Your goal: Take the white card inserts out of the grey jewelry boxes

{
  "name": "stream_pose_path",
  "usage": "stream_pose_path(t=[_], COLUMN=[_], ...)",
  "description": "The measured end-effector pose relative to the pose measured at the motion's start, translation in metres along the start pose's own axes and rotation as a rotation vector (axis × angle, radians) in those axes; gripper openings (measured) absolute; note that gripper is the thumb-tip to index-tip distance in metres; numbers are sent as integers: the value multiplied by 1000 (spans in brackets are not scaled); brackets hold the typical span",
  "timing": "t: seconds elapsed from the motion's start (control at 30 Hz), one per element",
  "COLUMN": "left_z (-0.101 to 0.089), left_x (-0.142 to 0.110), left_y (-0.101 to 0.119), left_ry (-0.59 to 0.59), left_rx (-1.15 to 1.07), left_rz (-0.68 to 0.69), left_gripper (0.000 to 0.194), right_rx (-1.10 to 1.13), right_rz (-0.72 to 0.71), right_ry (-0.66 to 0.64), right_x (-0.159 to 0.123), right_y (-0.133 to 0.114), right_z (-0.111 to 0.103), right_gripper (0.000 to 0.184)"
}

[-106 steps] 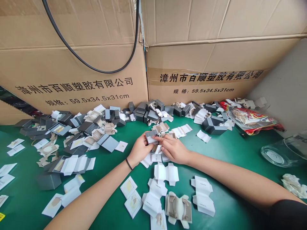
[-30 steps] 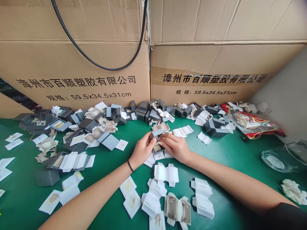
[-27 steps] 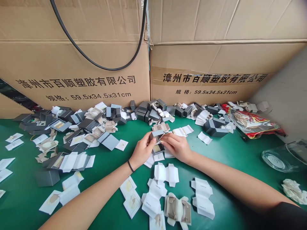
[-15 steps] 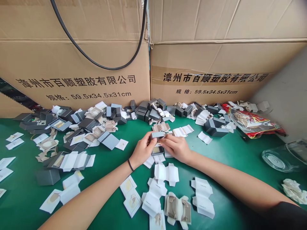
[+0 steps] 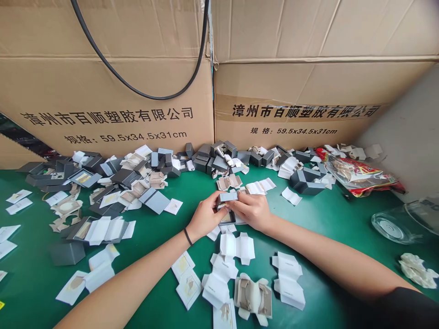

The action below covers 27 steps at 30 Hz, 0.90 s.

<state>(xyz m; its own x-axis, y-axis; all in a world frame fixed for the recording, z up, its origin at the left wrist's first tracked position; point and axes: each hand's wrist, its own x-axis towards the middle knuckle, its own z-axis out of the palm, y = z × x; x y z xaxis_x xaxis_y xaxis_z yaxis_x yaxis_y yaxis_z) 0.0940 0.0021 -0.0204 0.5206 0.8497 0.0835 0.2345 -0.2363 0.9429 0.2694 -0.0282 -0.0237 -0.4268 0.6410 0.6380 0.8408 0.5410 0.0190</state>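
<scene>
Near the middle of the green table, both hands hold a small grey box between them. My left hand grips its left side, thumb and fingers closed. On the right side my right hand is closed on the same box, its fingertips partly hidden. Just beneath the hands sits a dark open tray piece with a pale inside; whether it is joined to the box I cannot tell. Unfolded white card inserts lie below the hands. A beige torn insert is right behind them.
Grey boxes and torn card are heaped along the back, before two large cartons. A red food packet, a clear plastic cup and crumpled tissue are at right. A black cable hangs above.
The grey box has tilted slightly, showing more of its lighter face. My fingers have shifted a little around it, and more of the dark tray piece below shows. The view has moved slightly.
</scene>
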Motion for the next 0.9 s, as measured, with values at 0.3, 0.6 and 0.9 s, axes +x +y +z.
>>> stream_pose_path(t=[0.3,0.6,0.9], left_z=[-1,-3,-2], left_x=[1,6,6], left_y=[2,9,10], left_ry=[-50,-70,-78], left_rx=[-86,-152,-170], left_rz=[-11,-55,-84], left_gripper=[32,36,38], right_rx=[-7,-3,-21], right_rz=[-64,-55,-42], right_ry=[5,-6,-104], right_x=[0,-1,0], right_y=[-2,0,0], right_z=[-1,3,-2], right_gripper=[31,28,33])
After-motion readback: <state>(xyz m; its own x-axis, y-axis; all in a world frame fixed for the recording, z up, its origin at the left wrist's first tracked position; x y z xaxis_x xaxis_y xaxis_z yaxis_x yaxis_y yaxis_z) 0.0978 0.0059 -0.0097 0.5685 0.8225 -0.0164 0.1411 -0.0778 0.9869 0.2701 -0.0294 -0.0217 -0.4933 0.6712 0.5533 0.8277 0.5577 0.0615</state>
